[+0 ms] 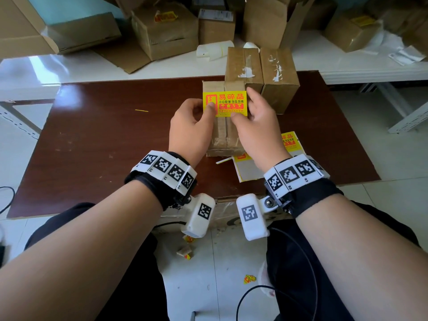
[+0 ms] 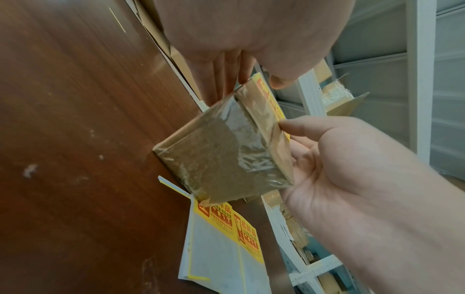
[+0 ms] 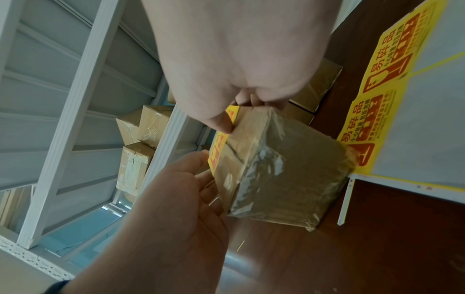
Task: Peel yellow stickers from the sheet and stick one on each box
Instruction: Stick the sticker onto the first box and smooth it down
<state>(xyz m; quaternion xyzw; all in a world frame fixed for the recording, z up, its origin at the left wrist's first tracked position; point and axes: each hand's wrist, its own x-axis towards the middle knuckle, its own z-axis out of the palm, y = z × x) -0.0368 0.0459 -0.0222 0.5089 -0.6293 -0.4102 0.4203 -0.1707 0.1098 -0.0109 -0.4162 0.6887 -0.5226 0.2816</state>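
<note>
**Fingers hold the sticker down on the near box**

Fingers of both hands pinch a yellow fragile sticker at its edges: left hand at the left edge, right hand at the right. It sits across the top of the near taped box on the brown table. The sticking step looks nearly done; next, rub it flat and let go. Counted: three boxes on the table, the back two bare; the sticker sheet shows at least two stickers left.

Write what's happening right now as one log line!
step: pressing yellow fragile sticker onto taped brown cardboard box | left hand: thumb on sticker | right hand: thumb on sticker | sticker sheet: on table
</note>
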